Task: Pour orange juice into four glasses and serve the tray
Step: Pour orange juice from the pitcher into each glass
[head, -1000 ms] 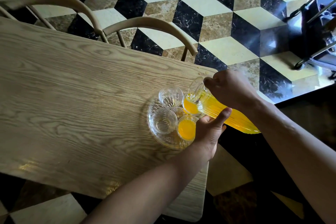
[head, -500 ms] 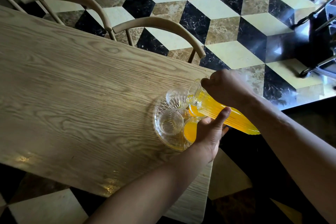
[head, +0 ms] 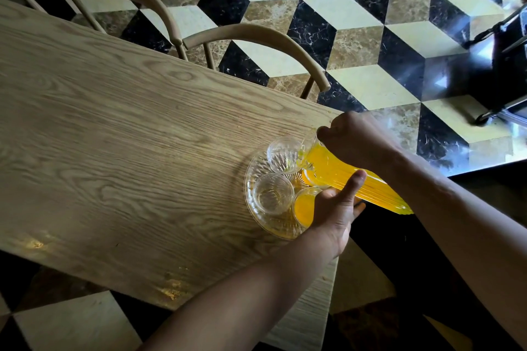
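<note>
Tipping toward 9 o'clock, the ribbed clear pitcher of orange juice (head: 350, 179) is gripped by the right hand (head: 359, 139), fingers wrapped tight, spout over an empty clear glass (head: 283, 154). It's steadied underneath by the left hand (head: 335, 211), fingers spread, beside the round glass tray (head: 253, 208) on the light wooden table (head: 128, 137).

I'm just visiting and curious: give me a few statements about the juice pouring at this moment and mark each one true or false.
1. The right hand grips the tilted pitcher near its top. True.
2. All four glasses are full of juice. False: the far glass and the left glass look clear; the near glass holds juice.
3. The glasses stand on a clear glass tray. True.
4. The tray sits in the middle of the table. False: it sits near the table's corner.
5. The left hand rests flat on the table. False: it supports the pitcher from below.
</note>
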